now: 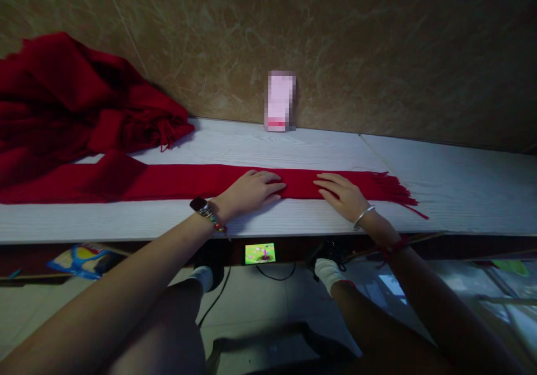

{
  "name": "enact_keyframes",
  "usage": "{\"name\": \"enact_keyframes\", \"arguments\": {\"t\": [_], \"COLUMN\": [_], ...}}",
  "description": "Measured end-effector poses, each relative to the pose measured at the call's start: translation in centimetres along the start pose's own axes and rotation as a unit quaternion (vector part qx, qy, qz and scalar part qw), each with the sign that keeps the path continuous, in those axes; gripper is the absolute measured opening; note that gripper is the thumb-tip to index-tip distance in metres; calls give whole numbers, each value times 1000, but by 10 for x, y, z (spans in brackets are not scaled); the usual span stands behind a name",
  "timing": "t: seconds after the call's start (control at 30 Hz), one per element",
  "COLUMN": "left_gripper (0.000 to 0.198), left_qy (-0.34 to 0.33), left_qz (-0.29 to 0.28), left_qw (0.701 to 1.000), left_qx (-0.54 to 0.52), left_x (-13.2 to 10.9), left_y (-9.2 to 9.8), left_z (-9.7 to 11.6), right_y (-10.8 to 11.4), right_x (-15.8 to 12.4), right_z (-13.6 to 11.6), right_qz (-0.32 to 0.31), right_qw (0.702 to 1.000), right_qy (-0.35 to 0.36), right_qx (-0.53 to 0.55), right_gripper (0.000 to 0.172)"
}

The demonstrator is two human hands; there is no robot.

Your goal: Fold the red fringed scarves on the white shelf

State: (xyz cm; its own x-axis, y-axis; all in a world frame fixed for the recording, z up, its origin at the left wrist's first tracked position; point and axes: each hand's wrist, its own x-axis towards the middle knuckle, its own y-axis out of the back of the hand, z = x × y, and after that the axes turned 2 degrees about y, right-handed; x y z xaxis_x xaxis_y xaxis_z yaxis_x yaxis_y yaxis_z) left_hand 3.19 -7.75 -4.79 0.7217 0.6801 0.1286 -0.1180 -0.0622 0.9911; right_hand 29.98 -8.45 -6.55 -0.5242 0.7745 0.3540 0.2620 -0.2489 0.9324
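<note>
A long red scarf lies stretched in a flat, narrow strip along the white wood-grain tabletop, its fringe at the right end. My left hand rests on the middle of the strip, palm down, fingers extended to the right. Farther right, my right hand lies flat on the scarf short of the fringe, fingers pointing left. A stretch of red cloth shows between the two hands. Neither hand grips the fabric. What lies under the palms is hidden.
Bunched red fabric with fringe is heaped at the back left against the marbled wall. A pinkish, blurred-out item leans on that wall. Below the table edge are a lit screen, cables and a blue-and-white package.
</note>
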Motion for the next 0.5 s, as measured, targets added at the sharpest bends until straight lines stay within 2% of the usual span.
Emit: {"name": "enact_keyframes", "arguments": {"t": [0.1,0.3,0.5], "left_gripper": [34,31,28], "left_qy": [-7,-21,-20], "left_qz": [19,28,36], "left_qw": [1000,999,998], "left_qx": [2,22,39], "left_x": [1,3,3], "left_y": [5,8,4], "left_z": [-1,1,2], "right_y": [4,3,8], "right_x": [4,16,15], "right_z": [-12,-24,-22], "right_qz": [15,4,-9], "right_qw": [997,987,984], "right_qy": [72,150,166], "right_qx": [6,-59,-69], "right_gripper": [32,27,27]}}
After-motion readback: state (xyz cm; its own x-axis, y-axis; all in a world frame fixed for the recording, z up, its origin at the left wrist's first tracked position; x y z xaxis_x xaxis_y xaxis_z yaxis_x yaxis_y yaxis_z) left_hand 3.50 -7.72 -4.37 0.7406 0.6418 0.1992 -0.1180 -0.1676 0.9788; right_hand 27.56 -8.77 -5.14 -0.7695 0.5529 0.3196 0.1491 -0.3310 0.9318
